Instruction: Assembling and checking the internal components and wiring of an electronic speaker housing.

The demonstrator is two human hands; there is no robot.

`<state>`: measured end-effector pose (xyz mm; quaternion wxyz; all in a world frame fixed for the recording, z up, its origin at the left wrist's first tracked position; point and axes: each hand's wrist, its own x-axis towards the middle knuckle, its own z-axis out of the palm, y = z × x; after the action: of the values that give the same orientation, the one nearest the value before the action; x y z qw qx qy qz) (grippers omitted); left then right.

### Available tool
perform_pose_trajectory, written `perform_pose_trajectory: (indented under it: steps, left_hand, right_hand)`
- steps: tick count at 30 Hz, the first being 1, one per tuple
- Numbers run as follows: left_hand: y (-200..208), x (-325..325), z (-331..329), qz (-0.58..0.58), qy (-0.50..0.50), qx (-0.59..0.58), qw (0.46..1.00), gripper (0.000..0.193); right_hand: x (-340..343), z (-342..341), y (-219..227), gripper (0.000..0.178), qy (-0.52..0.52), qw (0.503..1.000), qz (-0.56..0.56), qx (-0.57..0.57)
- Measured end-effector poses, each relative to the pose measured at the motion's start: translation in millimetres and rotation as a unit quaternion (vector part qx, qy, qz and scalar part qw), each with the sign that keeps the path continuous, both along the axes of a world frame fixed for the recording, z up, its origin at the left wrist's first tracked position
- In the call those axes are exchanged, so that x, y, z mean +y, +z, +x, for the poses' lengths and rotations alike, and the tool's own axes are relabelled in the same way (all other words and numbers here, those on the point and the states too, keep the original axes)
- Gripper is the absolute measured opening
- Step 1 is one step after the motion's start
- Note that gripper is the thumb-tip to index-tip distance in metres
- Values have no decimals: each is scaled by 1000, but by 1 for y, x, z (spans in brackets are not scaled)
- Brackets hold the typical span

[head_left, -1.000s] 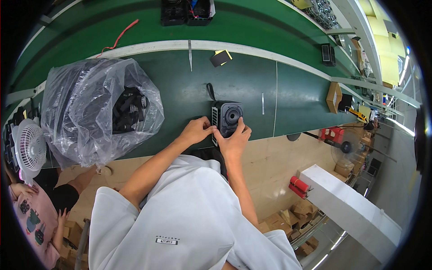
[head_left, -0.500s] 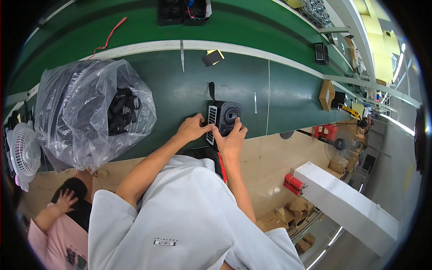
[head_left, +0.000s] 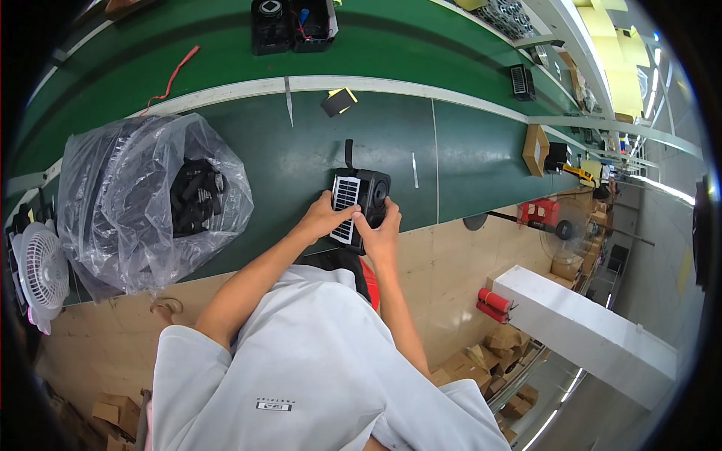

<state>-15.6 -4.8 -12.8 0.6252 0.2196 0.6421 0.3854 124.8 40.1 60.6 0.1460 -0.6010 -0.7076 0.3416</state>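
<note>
In front of me, at the bench's near edge, is a boxy black speaker [head_left: 367, 177] with a round grille. A white-framed solar panel [head_left: 346, 192] on its left face is tilted upward, and a black strap [head_left: 349, 153] sticks out from the far end. My left hand [head_left: 319, 219] grips the panel's left side, fingers partly hidden beneath it. My right hand [head_left: 380, 231] is closed round the speaker's right side, its thumb lying by the panel's edge. Both thumbs nearly meet over the panel.
A clear plastic bag [head_left: 98, 218] of black parts stands left, beside a white fan [head_left: 41, 263]. Farther off lie a black-and-yellow pad [head_left: 338, 102], tweezers [head_left: 289, 101], a white strip [head_left: 414, 170] and an opened black casing [head_left: 293, 30] on the green belt [head_left: 226, 45]. A cardboard box [head_left: 535, 150] is right.
The speaker has turned in my hands, so its solar panel faces up more and the grille tips away rightward. A co-worker in pink at the lower left has mostly gone out of view.
</note>
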Motion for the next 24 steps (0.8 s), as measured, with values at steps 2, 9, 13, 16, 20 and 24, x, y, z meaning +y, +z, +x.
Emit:
perform_pose_trajectory:
  steps: [2,9,13,16,20,24]
  left_hand:
    - [3,0,0,-8,18,-14,1000,69]
    - [9,-5,-3,-4,11,-24,1000,79]
    - [0,-9,-3,7,26,-54,998,63]
    - [0,-7,-2,-3,16,-32,999,57]
    - [-2,-11,-2,1,26,-44,999,55]
    - [-38,-24,7,61,95,-50,992,58]
  right_hand:
    - [-2,-1,4,84,-1,1000,9,-9]
    - [-6,-1,-5,93,5,1000,12,-23]
    - [-6,-4,-12,96,20,999,43,-21]
    - [-4,-7,-9,99,41,996,56,-62]
    - [-5,-17,12,102,57,992,38,-109]
    - [-8,-21,10,109,80,983,50,-156]
